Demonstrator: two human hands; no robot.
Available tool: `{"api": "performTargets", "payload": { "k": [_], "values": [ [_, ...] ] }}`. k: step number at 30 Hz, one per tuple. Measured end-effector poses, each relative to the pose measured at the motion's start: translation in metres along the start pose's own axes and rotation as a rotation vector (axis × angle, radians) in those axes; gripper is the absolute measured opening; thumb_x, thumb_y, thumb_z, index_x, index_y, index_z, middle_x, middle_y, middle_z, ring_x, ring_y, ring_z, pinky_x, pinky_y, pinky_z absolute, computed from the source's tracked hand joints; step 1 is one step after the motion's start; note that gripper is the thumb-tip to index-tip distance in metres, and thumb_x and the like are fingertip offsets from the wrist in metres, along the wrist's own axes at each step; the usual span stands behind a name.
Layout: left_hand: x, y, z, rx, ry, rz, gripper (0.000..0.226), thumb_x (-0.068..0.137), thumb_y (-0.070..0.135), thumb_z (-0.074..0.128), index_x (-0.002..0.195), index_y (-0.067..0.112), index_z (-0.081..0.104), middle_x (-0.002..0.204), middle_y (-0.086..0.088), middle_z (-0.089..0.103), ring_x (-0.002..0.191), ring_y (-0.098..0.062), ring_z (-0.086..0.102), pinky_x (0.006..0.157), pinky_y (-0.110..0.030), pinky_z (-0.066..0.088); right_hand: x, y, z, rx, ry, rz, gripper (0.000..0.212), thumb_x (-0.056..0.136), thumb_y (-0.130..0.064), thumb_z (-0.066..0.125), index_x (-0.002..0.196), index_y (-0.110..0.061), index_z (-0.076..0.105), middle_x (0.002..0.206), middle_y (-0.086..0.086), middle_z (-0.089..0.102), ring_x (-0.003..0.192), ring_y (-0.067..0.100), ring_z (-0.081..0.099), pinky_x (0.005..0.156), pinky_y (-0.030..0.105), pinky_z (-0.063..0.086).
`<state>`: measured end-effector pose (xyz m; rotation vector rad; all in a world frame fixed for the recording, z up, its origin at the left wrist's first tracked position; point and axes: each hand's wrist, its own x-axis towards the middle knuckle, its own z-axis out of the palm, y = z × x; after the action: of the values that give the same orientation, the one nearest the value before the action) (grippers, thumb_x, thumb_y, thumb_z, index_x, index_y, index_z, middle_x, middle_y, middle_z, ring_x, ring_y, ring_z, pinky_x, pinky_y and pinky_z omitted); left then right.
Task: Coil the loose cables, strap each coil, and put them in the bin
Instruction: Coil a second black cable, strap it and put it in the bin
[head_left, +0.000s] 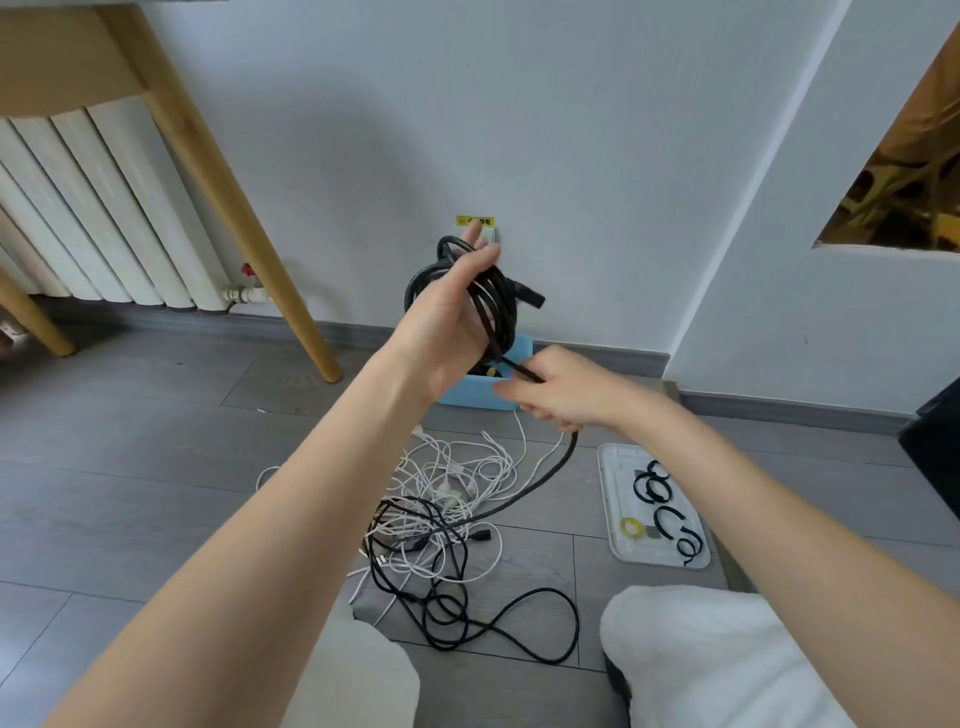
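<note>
My left hand (447, 332) is raised in front of the wall, and several loops of a thick black power cable (496, 301) hang around its fingers. Its plug sticks out to the right of the coil. My right hand (558, 389) grips the same cable just below the coil; the free end trails down to the floor. Behind both hands stands a light blue bin (483, 397) against the wall, mostly hidden. On the floor lies a tangle of thin white cables (457, 478) and thin black cables (441, 582).
A white tray (613, 499) to the right holds several black straps (654, 486) and a yellow roll (631, 527). A wooden table leg (249, 218) and a radiator (98, 218) stand at the left. My knees in white trousers (701, 654) fill the bottom edge.
</note>
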<state>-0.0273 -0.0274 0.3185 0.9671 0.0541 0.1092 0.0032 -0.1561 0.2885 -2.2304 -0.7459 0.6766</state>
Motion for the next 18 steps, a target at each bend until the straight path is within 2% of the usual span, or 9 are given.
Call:
{"api": "performTargets", "payload": {
  "k": [2, 4, 5, 8, 12, 13, 15, 17, 18],
  "values": [
    [0.001, -0.007, -0.008, 0.275, -0.019, 0.000, 0.055, 0.097, 0.028, 0.048, 0.147, 0.032, 0.025, 0.128, 0.005, 0.057, 0.108, -0.012, 0.054, 0.089, -0.029, 0.038, -0.001, -0.004, -0.001, -0.187, 0.023, -0.043, 0.029, 0.090, -0.031, 0.057, 0.076, -0.006, 0.051, 0.059, 0.002, 0.045, 0.051, 0.021, 0.046, 0.042, 0.022, 0.037],
    [0.003, -0.014, -0.018, 0.637, -0.060, 0.047, 0.069, 0.094, 0.038, 0.052, 0.150, 0.029, 0.014, 0.151, 0.008, 0.032, 0.138, -0.007, 0.027, 0.109, -0.028, 0.024, -0.005, -0.006, -0.004, -0.284, 0.015, -0.037, 0.030, 0.089, -0.031, 0.057, 0.069, -0.009, 0.050, 0.056, 0.001, 0.049, 0.048, 0.021, 0.056, 0.048, 0.023, 0.044],
    [0.003, -0.016, -0.022, 0.804, -0.069, 0.073, 0.075, 0.091, 0.044, 0.054, 0.151, 0.029, 0.011, 0.155, 0.008, 0.023, 0.142, -0.006, 0.019, 0.113, -0.027, 0.018, -0.007, -0.007, -0.007, -0.317, -0.005, -0.018, 0.031, 0.089, -0.032, 0.056, 0.065, -0.012, 0.048, 0.050, -0.001, 0.049, 0.046, 0.020, 0.058, 0.050, 0.022, 0.045],
    [0.006, -0.019, -0.032, 1.025, -0.035, 0.098, 0.087, 0.086, 0.051, 0.058, 0.152, 0.021, 0.009, 0.150, -0.009, 0.036, 0.139, -0.016, 0.032, 0.114, -0.028, 0.023, -0.009, -0.007, -0.013, -0.420, -0.032, 0.022, 0.036, 0.088, -0.034, 0.057, 0.059, -0.014, 0.047, 0.033, -0.006, 0.048, 0.042, 0.016, 0.056, 0.063, 0.025, 0.048],
    [0.012, -0.017, -0.043, 1.224, 0.077, 0.147, 0.099, 0.079, 0.060, 0.061, 0.151, 0.015, 0.009, 0.143, -0.027, 0.038, 0.129, -0.035, 0.043, 0.111, -0.039, 0.031, -0.012, -0.013, -0.020, -0.443, -0.106, 0.037, 0.037, 0.086, -0.032, 0.059, 0.055, -0.014, 0.048, 0.043, -0.002, 0.053, 0.040, 0.012, 0.052, 0.068, 0.025, 0.049],
    [0.014, -0.016, -0.047, 1.255, 0.090, 0.151, 0.096, 0.080, 0.060, 0.059, 0.150, 0.011, 0.015, 0.146, -0.022, 0.036, 0.129, -0.033, 0.044, 0.111, -0.037, 0.031, -0.012, -0.015, -0.023, -0.480, -0.061, 0.002, 0.037, 0.085, -0.029, 0.059, 0.054, -0.014, 0.047, 0.044, 0.001, 0.052, 0.039, 0.010, 0.048, 0.064, 0.026, 0.046],
    [0.013, -0.015, -0.049, 1.318, 0.053, 0.139, 0.085, 0.084, 0.057, 0.054, 0.141, -0.003, 0.033, 0.149, 0.001, 0.034, 0.126, -0.018, 0.048, 0.105, -0.021, 0.031, -0.010, -0.017, -0.033, -0.559, 0.184, -0.139, 0.037, 0.080, -0.024, 0.059, 0.049, -0.013, 0.041, 0.043, 0.003, 0.041, 0.040, 0.011, 0.037, 0.057, 0.030, 0.038],
    [0.004, -0.016, -0.044, 1.297, -0.085, 0.023, 0.070, 0.092, 0.051, 0.046, 0.135, -0.004, 0.042, 0.137, -0.001, 0.047, 0.110, -0.006, 0.055, 0.089, -0.006, 0.036, -0.009, -0.019, -0.044, -0.609, 0.467, -0.249, 0.035, 0.074, -0.022, 0.060, 0.049, -0.013, 0.038, 0.046, 0.004, 0.036, 0.053, 0.021, 0.036, 0.057, 0.031, 0.034],
    [-0.002, -0.018, -0.039, 1.197, -0.173, -0.117, 0.067, 0.092, 0.052, 0.041, 0.132, -0.002, 0.046, 0.129, -0.008, 0.058, 0.100, -0.007, 0.059, 0.080, -0.007, 0.042, -0.010, -0.019, -0.049, -0.604, 0.573, -0.292, 0.033, 0.073, -0.020, 0.061, 0.050, -0.014, 0.039, 0.046, 0.002, 0.036, 0.058, 0.024, 0.037, 0.058, 0.031, 0.034]
  ]
}}
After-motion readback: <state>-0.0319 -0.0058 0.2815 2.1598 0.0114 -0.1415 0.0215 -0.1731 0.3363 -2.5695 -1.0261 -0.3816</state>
